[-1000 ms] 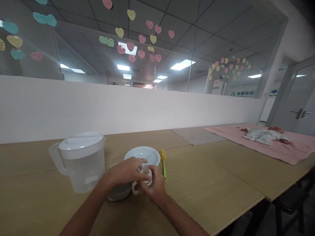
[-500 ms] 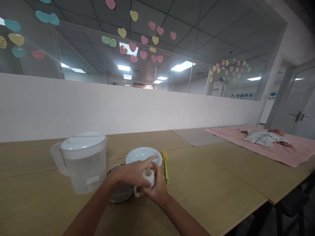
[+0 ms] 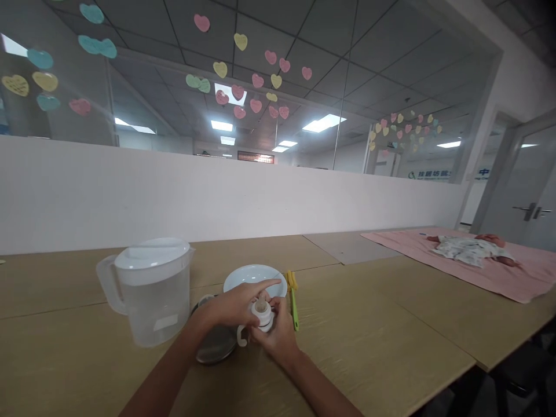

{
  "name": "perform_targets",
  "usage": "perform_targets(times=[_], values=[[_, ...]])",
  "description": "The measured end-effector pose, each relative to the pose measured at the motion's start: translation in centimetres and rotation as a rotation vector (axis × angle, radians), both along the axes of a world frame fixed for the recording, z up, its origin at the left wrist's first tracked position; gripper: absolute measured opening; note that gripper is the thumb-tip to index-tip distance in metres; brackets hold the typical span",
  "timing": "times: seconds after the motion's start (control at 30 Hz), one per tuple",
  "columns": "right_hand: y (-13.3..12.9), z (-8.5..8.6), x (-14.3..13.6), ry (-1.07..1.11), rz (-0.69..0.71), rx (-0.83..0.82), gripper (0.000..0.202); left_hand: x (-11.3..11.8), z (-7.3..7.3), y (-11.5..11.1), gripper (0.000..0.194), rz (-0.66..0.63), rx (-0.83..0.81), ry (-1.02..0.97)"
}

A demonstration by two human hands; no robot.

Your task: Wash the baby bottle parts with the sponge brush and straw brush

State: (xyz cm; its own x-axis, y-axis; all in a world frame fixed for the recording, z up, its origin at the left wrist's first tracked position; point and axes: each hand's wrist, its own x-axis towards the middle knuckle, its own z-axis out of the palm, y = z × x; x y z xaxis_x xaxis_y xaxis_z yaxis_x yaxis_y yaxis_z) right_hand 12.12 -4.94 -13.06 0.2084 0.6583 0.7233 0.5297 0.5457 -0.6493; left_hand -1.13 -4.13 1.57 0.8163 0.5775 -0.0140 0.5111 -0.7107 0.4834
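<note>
In the head view, both hands close around one small thing, a baby bottle [image 3: 262,311] with a white collar and a clear teat, held upright above the near part of the table [image 3: 369,324]. The left hand [image 3: 232,305] pinches the collar from the left, with its thumb on the near side and one finger stretched out free toward the far right. The right hand [image 3: 280,337] curls around the bottle from the right, its fingers bent and pressed on the side. How tightly each hand squeezes, I cannot tell. Probably the two sides are gripped so that one hand can steady the bottle while the other works on its collar; the teat remains uncovered between them.

A pale curved handle hangs out below the left hand, and the lower body is mostly hidden. Just to the left lies a dark round dish [image 3: 217,347], partly under the left forearm. The white bowl [image 3: 255,270] stands at the far side of the hands, the yellow-and-green brush [image 3: 294,310] just right of it, and the lidded pitcher [image 3: 152,307] farther left, all seemingly arranged within easy reach.
</note>
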Motion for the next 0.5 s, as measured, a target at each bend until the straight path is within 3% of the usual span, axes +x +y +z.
perform_targets(times=[0.27,0.5], values=[[0.1,0.1,0.0,0.006,0.001,0.01,0.04,0.7,-1.1,0.0,0.074,0.225,0.18,0.013],[0.7,-0.5,0.1,0.047,0.062,0.063,0.047,-0.3,-0.4,0.3,0.074,0.003,0.042,-0.012]])
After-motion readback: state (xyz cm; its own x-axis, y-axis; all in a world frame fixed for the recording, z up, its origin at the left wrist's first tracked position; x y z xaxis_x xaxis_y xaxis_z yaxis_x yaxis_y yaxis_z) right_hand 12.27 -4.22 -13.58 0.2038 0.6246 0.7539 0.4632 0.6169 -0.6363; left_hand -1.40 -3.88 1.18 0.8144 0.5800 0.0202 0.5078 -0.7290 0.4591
